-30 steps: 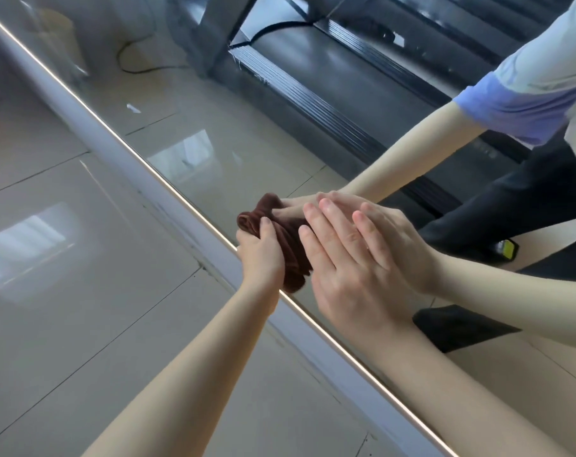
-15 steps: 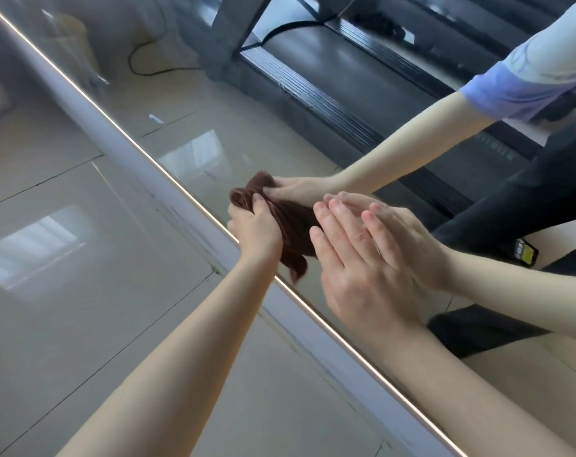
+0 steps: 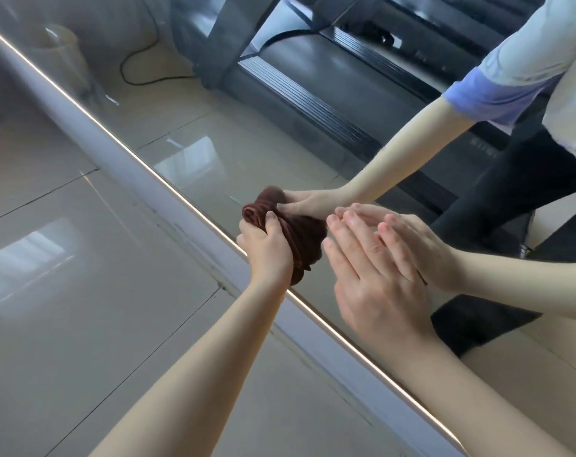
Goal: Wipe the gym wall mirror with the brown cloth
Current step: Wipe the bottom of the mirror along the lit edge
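While the left hand (image 3: 267, 253) grips the bunched cloth (image 3: 301, 235) with curled fingers, holding it against the mirror (image 3: 247, 127) just above its lower edge at centre frame, the right hand (image 3: 375, 291) stands just right of it — fingers straight, close together, tips by the glass, contact unclear. A treadmill (image 3: 329, 77) is reflected at upper right.

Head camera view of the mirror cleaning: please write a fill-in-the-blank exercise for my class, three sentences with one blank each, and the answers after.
1. The left hand grips a bunched cloth coloured ____.
2. The right hand, fingers extended, holds ____.
3. The dark exercise machine reflected in the mirror is a ____.
Missing words: brown; nothing; treadmill.
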Motion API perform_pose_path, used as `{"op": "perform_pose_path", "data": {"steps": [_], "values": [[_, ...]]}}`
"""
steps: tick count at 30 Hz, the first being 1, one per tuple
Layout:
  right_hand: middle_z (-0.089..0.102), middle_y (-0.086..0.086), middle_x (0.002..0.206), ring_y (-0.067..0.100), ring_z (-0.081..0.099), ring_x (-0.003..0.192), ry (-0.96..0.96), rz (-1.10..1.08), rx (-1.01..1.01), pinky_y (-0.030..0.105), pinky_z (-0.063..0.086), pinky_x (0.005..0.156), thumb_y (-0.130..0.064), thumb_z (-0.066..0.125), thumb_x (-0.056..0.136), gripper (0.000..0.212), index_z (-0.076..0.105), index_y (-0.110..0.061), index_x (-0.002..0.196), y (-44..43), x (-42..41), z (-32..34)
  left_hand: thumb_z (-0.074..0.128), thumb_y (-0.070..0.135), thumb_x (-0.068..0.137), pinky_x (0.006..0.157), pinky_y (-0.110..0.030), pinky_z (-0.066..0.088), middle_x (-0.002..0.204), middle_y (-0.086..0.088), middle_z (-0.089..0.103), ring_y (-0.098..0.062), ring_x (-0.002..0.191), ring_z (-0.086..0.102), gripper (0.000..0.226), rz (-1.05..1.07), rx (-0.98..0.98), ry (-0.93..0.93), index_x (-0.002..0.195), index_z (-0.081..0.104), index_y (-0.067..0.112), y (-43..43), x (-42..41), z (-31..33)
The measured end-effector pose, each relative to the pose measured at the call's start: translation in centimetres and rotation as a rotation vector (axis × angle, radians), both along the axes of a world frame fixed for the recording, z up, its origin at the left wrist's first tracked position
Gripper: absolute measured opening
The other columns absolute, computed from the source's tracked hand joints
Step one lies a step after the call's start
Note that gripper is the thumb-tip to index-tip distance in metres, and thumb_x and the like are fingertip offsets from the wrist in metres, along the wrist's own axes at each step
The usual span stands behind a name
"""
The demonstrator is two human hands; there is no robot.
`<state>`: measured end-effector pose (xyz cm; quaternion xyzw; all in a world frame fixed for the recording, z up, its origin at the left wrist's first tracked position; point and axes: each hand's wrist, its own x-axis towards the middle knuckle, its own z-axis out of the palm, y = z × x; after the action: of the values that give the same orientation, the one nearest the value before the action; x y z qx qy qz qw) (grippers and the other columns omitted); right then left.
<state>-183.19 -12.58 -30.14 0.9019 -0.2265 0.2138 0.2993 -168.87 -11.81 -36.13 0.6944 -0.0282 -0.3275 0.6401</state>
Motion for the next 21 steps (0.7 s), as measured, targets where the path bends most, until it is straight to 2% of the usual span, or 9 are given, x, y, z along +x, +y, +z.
{"op": "perform_pose_path", "data": {"steps": [3,6,8,11,14,17,21], "values": [[0.055,0.014,0.141,0.026,0.038,0.138,-0.010,-0.012,0.005,0.040,0.015,0.120,-0.003,0.051,0.089,0.040,0.065,-0.002,0.126,0.2,1.3,-0.3,0.037,0.036,0.106,0.103,-0.037,0.037,0.141,-0.012,0.041,-0.031,0.127,0.047,0.045,0.063,0.120,0.094,0.143,0.036,0.011,-1.5,3.0,-1.0],[0.054,0.015,0.142,0.027,0.037,0.138,-0.024,-0.016,0.028,0.040,0.014,0.121,-0.002,0.051,0.090,0.039,0.065,-0.002,0.126,0.3,2.3,-0.8,0.035,0.043,0.105,0.106,-0.048,0.043,0.143,-0.012,0.047,-0.034,0.124,0.051,0.047,0.025,0.199,0.251,0.144,0.035,0.017,-1.8,5.3,-2.7],[0.054,0.013,0.142,0.026,0.038,0.138,-0.031,-0.009,0.025,0.040,0.015,0.121,-0.004,0.045,0.094,0.038,0.066,-0.003,0.126,0.1,2.8,-1.2,0.035,0.042,0.105,0.106,-0.049,0.043,0.143,-0.012,0.045,-0.033,0.124,0.051,0.047,-0.013,0.153,0.197,0.144,0.034,0.017,-1.4,4.8,-2.4],[0.055,0.011,0.142,0.024,0.040,0.137,-0.022,0.007,-0.010,0.040,0.013,0.121,-0.006,0.041,0.097,0.038,0.066,-0.006,0.126,-0.5,4.0,-1.4,0.036,0.036,0.106,0.106,-0.033,0.032,0.146,-0.012,0.035,-0.029,0.132,0.042,0.047,0.020,0.076,0.035,0.145,0.033,0.009,-1.4,4.4,-1.6],[0.056,0.010,0.141,0.023,0.041,0.137,-0.021,0.027,-0.016,0.039,0.011,0.121,-0.007,0.042,0.097,0.038,0.067,-0.007,0.125,-1.1,5.1,-1.7,0.036,0.036,0.107,0.105,-0.035,0.034,0.145,-0.014,0.037,-0.030,0.132,0.043,0.047,0.096,0.117,0.037,0.145,0.034,0.008,-2.5,6.9,-1.7],[0.055,0.009,0.142,0.021,0.040,0.137,-0.004,0.045,-0.028,0.039,0.013,0.120,-0.008,0.038,0.098,0.039,0.066,-0.007,0.127,-1.3,5.4,-2.0,0.034,0.038,0.106,0.095,-0.036,0.039,0.145,-0.011,0.044,-0.031,0.128,0.049,0.046,0.105,0.152,0.120,0.145,0.035,0.013,-2.7,9.4,-3.0],[0.055,0.008,0.143,0.020,0.041,0.137,0.014,0.051,-0.019,0.038,0.015,0.119,-0.010,0.037,0.101,0.039,0.065,-0.009,0.127,-1.5,5.3,-2.2,0.036,0.035,0.106,0.106,-0.039,0.041,0.138,-0.010,0.048,-0.028,0.127,0.050,0.039,0.062,0.114,0.068,0.140,0.041,0.015,-1.9,7.2,-3.1]]}}
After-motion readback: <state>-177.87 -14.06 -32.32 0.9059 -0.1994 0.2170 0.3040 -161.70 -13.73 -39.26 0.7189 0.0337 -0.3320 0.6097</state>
